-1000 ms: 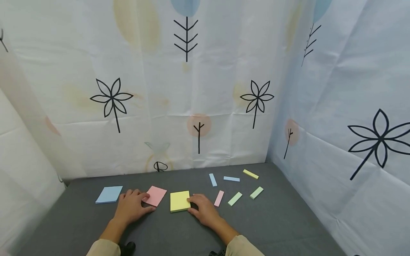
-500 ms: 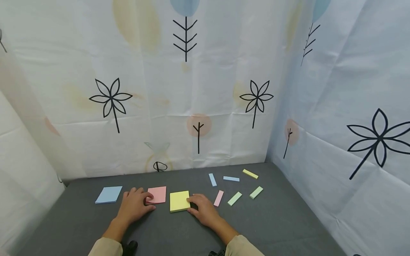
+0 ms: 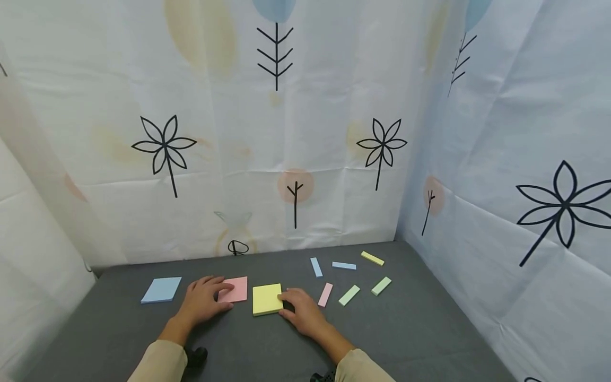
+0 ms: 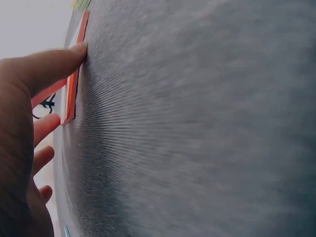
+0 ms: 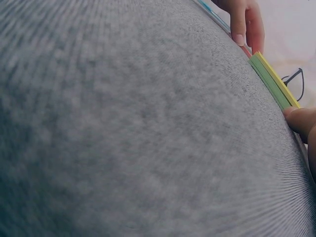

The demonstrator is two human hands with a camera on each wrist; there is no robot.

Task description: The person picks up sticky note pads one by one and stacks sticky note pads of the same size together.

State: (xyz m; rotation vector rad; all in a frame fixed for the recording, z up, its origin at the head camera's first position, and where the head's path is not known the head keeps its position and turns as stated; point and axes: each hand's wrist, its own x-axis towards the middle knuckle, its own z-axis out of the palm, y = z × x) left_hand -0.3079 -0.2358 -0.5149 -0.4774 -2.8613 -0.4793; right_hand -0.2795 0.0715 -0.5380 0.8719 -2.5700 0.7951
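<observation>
My left hand [image 3: 202, 301] is at the left side of a square pink sticky note pad [image 3: 237, 290], which lies flat on the grey table [image 3: 406, 339]. In the left wrist view the thumb [image 4: 74, 52] meets the near edge of the pad, and the index finger bends toward its left side. Just to the right, a thicker yellow sticky note pad [image 3: 265, 300] lies level with the pink one, with a narrow gap between. Its layers look green under yellow in the right wrist view. My right hand [image 3: 307, 314] pinches its right side, thumb at the near corner.
A blue sticky note pad [image 3: 161, 290] lies at the left. Right of the hands are scattered narrow strips: two blue ones [image 3: 344, 266], a yellow one [image 3: 373, 258], a pink one [image 3: 325, 295] and two green ones [image 3: 381, 286]. Patterned white cloth [image 3: 324, 212] borders the table.
The pink pad has turned from slanted to square beside the yellow pad, and my left hand has shifted slightly right with it. My right hand and the yellow pad stay put.
</observation>
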